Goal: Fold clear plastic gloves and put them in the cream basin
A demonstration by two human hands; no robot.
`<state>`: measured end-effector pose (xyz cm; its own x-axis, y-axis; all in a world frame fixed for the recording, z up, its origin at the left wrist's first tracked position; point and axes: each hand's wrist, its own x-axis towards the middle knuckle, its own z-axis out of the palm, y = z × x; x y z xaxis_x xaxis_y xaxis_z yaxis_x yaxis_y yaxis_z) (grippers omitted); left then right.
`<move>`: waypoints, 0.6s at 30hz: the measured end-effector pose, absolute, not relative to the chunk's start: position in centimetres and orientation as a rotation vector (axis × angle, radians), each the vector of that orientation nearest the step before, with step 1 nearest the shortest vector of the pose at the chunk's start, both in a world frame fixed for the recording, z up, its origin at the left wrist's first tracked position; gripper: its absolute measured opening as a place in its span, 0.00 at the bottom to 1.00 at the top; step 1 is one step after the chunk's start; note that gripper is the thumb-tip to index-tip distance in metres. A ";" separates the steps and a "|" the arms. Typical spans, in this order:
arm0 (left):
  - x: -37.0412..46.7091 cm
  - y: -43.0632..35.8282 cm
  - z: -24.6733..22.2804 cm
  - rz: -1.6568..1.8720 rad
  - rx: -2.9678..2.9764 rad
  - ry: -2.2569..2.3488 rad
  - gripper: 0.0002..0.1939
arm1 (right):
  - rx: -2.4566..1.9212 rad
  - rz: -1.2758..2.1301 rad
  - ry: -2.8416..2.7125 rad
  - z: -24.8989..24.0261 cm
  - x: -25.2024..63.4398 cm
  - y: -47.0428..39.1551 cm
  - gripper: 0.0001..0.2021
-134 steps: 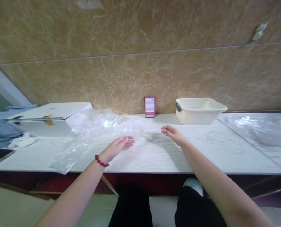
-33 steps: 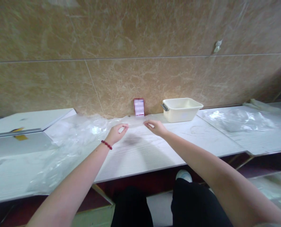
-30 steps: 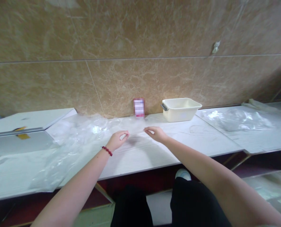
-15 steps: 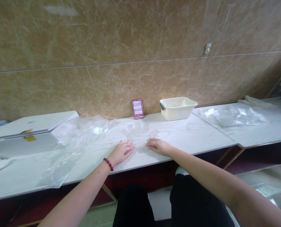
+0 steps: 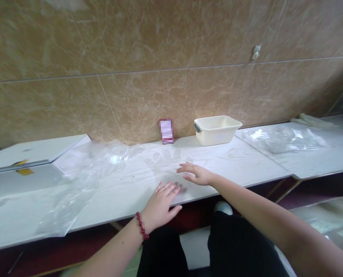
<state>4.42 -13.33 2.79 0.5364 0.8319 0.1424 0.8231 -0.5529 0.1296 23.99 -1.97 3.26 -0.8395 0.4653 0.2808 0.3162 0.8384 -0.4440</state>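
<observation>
My left hand [image 5: 163,204], with a red bead bracelet [image 5: 142,226] on its wrist, hovers over the front edge of the white wood-grain table [image 5: 137,192]. Its fingers are spread and it holds nothing. Slightly farther in, my right hand [image 5: 195,173] is above the tabletop with thumb and fingers apart, nothing in its grasp. Just beyond both hands lie several small clear, flat pieces [image 5: 166,155], too faint to name. Behind them a red-bordered card or phone-like item [image 5: 166,131], its face blurred, leans against the wall.
A cream plastic bin [image 5: 217,132] with a grey handle stands at the back right. Crumpled clear plastic bags lie at left [image 5: 73,192] and right [image 5: 287,139]. A white box [image 5: 35,154] sits far left. The brown marble wall [image 5: 160,96] bounds the back.
My left hand has moved right and back toward the table's front edge, its fingers spreading. My right hand has lifted slightly and its fingers have opened out.
</observation>
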 end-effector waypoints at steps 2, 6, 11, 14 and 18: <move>6.8 -13.8 1.8 0.374 2.696 1.549 0.26 | -0.545 0.580 -2.659 2.9 22.5 -1.2 0.19; 9.5 -13.9 -0.1 0.527 2.601 1.865 0.25 | -0.507 0.650 -2.792 2.3 19.5 -0.6 0.20; 9.8 -13.8 -0.9 0.533 2.598 1.978 0.26 | -0.476 0.608 -2.932 1.7 17.9 -0.1 0.20; 9.8 -13.9 -1.0 0.524 2.603 1.983 0.24 | -0.428 0.525 -2.942 1.1 18.1 0.8 0.21; 9.9 -13.8 -1.0 0.539 2.595 1.996 0.23 | -0.405 0.353 -2.971 0.6 18.7 2.7 0.24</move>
